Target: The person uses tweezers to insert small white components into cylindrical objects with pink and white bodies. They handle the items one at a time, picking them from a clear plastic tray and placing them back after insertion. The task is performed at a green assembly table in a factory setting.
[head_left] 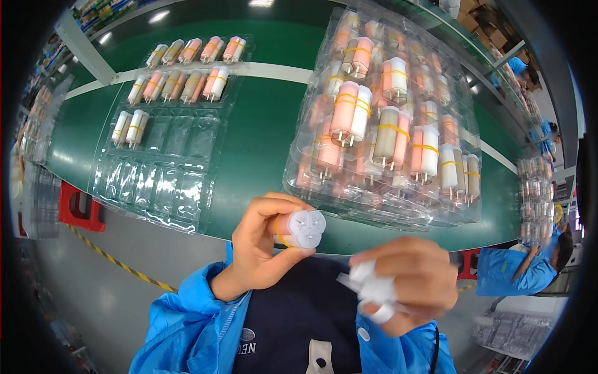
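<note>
In front of my chest, my left hand point(261, 243) is closed round a bundle of tubes point(306, 229). Its three-lobed white end faces up, and a yellow rubber band circles its pink side. To the right, my right hand point(414, 280) is smeared by motion, its fingers curled in. White material point(377, 290) shows at the thumb and fingers; whether it is wrapping or something held is unclear. Beyond my left hand lies a clear plastic tray point(168, 171), its far rows holding banded bundles point(215, 83) of pink, white and grey-brown tubes and its near pockets bare.
A tall stack of clear trays point(380, 193) full of similar bundles stands at the right on the green worktop point(261, 143). A red stool point(81, 209) is on the floor at left. At the far right a person in blue point(517, 271) sits beside more stacked trays point(536, 199).
</note>
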`<control>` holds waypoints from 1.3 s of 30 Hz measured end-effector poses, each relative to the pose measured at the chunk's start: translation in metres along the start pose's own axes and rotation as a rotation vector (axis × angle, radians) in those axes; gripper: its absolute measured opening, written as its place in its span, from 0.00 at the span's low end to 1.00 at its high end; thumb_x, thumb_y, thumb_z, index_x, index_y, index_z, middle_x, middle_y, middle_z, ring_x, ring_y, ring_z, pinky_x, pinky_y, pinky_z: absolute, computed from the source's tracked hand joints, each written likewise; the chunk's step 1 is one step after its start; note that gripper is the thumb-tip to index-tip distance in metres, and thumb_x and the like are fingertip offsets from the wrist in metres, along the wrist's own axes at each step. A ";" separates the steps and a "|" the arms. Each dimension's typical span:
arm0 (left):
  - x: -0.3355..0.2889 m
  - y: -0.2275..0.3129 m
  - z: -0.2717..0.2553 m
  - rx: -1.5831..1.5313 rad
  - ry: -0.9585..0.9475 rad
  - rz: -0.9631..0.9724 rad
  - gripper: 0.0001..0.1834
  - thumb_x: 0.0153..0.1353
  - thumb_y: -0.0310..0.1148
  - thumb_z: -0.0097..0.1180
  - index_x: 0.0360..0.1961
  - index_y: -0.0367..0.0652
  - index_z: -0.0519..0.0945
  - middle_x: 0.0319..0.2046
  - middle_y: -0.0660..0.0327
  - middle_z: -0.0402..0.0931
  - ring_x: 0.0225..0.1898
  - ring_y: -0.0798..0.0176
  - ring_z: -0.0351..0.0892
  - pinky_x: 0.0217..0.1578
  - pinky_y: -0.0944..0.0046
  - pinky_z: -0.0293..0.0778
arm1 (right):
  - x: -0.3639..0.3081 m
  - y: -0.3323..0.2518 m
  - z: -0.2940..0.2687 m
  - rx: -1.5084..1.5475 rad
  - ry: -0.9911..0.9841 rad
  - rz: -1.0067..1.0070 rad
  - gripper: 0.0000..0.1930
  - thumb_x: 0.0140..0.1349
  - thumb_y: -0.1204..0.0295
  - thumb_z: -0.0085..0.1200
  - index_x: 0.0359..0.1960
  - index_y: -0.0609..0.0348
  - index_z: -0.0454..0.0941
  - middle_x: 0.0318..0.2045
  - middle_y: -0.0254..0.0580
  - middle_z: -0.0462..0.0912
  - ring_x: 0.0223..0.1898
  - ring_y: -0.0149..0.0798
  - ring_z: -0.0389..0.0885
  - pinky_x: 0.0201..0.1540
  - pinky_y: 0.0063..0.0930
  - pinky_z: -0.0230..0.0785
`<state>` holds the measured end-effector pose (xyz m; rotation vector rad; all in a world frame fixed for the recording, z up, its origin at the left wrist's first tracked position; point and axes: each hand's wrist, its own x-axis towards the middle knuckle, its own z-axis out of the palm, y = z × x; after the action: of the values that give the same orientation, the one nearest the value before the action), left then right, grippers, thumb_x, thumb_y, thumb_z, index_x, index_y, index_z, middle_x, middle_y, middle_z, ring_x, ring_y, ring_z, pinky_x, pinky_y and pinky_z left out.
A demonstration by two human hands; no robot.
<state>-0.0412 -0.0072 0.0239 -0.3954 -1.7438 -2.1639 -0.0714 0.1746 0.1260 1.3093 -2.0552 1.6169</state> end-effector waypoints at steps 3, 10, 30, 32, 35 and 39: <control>-0.001 0.004 0.003 -0.121 0.024 -0.117 0.30 0.52 0.32 0.67 0.51 0.36 0.64 0.43 0.46 0.73 0.42 0.60 0.76 0.44 0.61 0.73 | -0.003 -0.004 0.014 -0.157 -0.105 -0.194 0.08 0.43 0.70 0.62 0.21 0.60 0.76 0.21 0.39 0.77 0.23 0.38 0.80 0.22 0.23 0.72; -0.005 0.006 0.005 -0.226 0.042 -0.247 0.32 0.56 0.43 0.64 0.53 0.35 0.64 0.41 0.46 0.74 0.39 0.59 0.77 0.41 0.61 0.75 | 0.005 -0.004 0.019 -0.024 -0.044 -0.408 0.08 0.48 0.71 0.59 0.22 0.60 0.73 0.19 0.40 0.76 0.18 0.35 0.74 0.18 0.23 0.63; 0.002 0.012 0.006 -0.364 -0.068 -0.404 0.32 0.62 0.51 0.54 0.55 0.34 0.64 0.41 0.43 0.77 0.40 0.59 0.77 0.45 0.61 0.72 | 0.015 -0.009 0.020 0.001 0.055 -0.482 0.07 0.43 0.73 0.57 0.19 0.61 0.71 0.14 0.34 0.67 0.12 0.29 0.62 0.14 0.22 0.51; -0.001 0.012 0.002 -0.395 -0.088 -0.409 0.30 0.63 0.49 0.53 0.56 0.35 0.64 0.43 0.44 0.77 0.42 0.61 0.77 0.47 0.61 0.72 | 0.014 -0.009 0.004 0.002 -0.117 -0.465 0.07 0.47 0.74 0.58 0.22 0.61 0.73 0.16 0.36 0.71 0.14 0.31 0.67 0.16 0.22 0.58; 0.001 0.022 0.004 -0.348 -0.089 -0.428 0.29 0.64 0.47 0.53 0.56 0.35 0.64 0.44 0.44 0.77 0.45 0.59 0.77 0.49 0.61 0.71 | -0.002 -0.016 -0.005 -0.030 -0.129 -0.268 0.10 0.52 0.68 0.61 0.23 0.59 0.73 0.18 0.39 0.77 0.17 0.37 0.76 0.18 0.24 0.67; 0.004 0.054 0.000 -0.167 -0.038 -0.393 0.31 0.60 0.44 0.58 0.57 0.35 0.63 0.44 0.46 0.77 0.48 0.58 0.77 0.50 0.62 0.70 | -0.014 -0.003 -0.020 0.035 0.070 -0.229 0.07 0.46 0.71 0.60 0.20 0.60 0.75 0.19 0.37 0.75 0.19 0.36 0.75 0.19 0.24 0.63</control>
<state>-0.0218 -0.0182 0.0733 -0.1401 -1.7868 -2.6015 -0.0679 0.1991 0.1259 1.4192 -1.7715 1.5793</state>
